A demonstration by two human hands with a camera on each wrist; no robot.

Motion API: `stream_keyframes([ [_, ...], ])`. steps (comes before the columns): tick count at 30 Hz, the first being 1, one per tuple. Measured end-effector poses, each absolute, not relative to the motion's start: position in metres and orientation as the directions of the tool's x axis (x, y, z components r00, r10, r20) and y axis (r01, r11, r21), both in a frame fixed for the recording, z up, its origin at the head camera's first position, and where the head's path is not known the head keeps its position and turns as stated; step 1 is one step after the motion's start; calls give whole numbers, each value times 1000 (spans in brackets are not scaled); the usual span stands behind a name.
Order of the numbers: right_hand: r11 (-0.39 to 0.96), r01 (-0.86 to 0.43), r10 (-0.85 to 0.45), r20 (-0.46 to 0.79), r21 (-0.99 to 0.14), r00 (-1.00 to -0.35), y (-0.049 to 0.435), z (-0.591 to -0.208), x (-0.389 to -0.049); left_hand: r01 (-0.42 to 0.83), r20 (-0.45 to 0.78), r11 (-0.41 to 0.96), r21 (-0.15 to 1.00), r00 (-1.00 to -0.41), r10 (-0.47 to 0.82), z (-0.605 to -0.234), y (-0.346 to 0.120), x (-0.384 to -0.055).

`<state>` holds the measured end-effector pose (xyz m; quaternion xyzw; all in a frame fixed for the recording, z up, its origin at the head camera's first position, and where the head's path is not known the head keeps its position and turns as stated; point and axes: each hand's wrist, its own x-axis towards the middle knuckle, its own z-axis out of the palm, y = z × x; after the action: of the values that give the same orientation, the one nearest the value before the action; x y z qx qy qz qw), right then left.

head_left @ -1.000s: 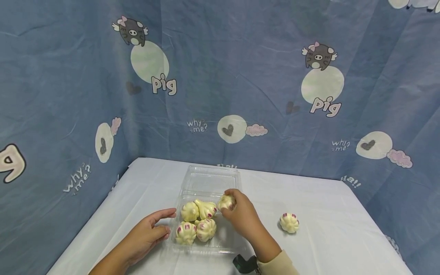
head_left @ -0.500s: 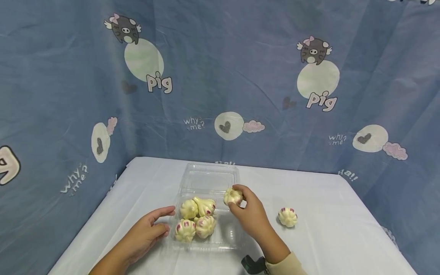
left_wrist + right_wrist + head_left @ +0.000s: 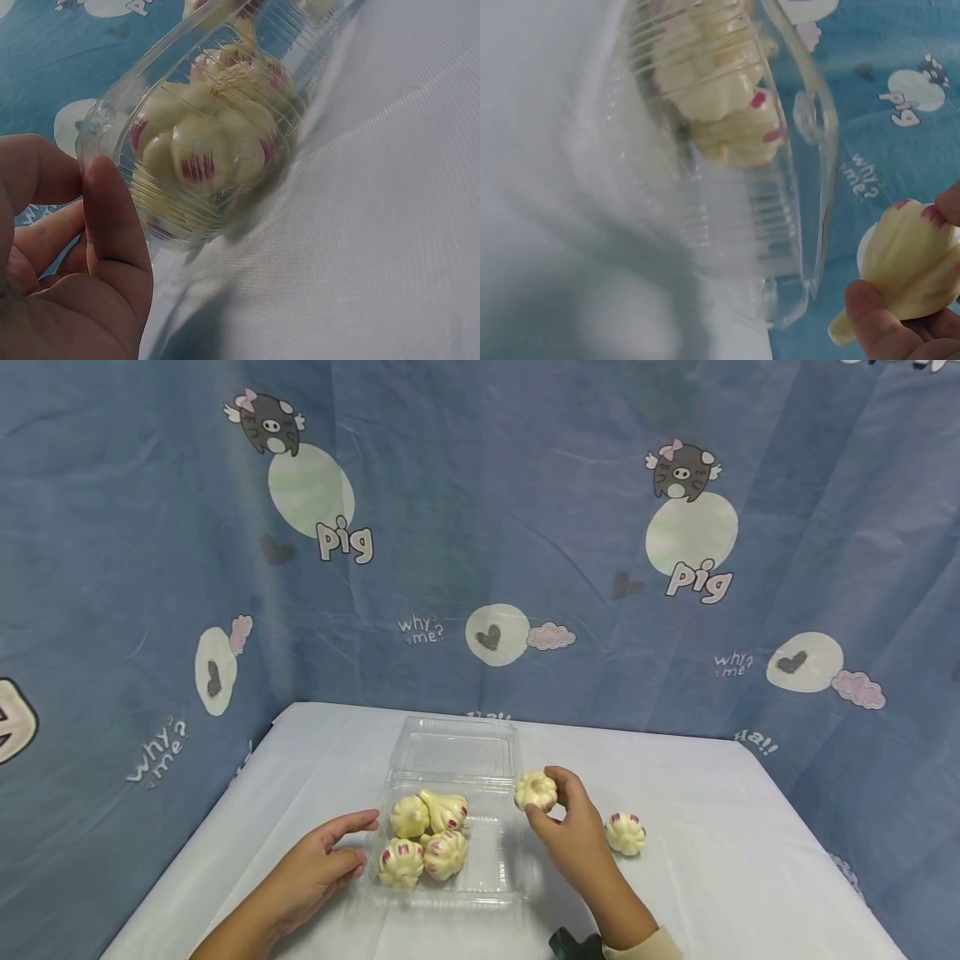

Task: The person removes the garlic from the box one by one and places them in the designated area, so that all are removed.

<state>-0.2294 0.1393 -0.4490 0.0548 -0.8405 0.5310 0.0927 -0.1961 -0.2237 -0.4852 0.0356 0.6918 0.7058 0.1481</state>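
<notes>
My right hand (image 3: 576, 827) holds a cream-coloured garlic bulb (image 3: 536, 791) with purple marks between thumb and fingers, above the container's right edge. In the right wrist view the same garlic bulb (image 3: 911, 259) shows its stem pointing down. A clear plastic clamshell container (image 3: 491, 852) lies with its lid folded back. Several garlic bulbs (image 3: 446, 855) sit together in its left half. My left hand (image 3: 318, 864) is at the container's left side, index finger stretched out and thumb apart from it. In the left wrist view, its fingertips are at the container's rim (image 3: 94, 131).
One more garlic bulb (image 3: 626, 833) lies on the white-covered table (image 3: 720, 860), right of the container and close to my right wrist. The open lid (image 3: 456, 747) extends toward the back. A blue patterned curtain (image 3: 420, 510) stands behind and to the left of the table.
My right hand has moved right with its garlic bulb, from over the container's right half to its right edge. The left hand stays at the container's left side. The view has shifted slightly.
</notes>
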Motion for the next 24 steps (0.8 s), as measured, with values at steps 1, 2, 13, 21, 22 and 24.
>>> stream_keyframes([
  [1,429,-186,10,211,-884,-978,141,-450,-229,-160,-155,0,987,-953,260,-485,-224,-196],
  [2,427,-184,12,209,-886,-978,142,-451,-229,-160,-155,1,987,-953,261,-485,-224,-196],
  [13,407,-166,76,214,-898,-974,162,-456,-228,-165,-161,7,986,-950,269,-486,-226,-197],
  [21,433,-157,108,225,-887,-968,175,-452,-226,-162,-158,7,987,-949,272,-487,-227,-197],
  [22,443,-152,113,223,-884,-968,177,-451,-226,-163,-158,6,987,-949,271,-487,-226,-197],
  [24,465,-138,126,219,-875,-967,180,-451,-227,-162,-158,8,987,-950,270,-488,-226,-198],
])
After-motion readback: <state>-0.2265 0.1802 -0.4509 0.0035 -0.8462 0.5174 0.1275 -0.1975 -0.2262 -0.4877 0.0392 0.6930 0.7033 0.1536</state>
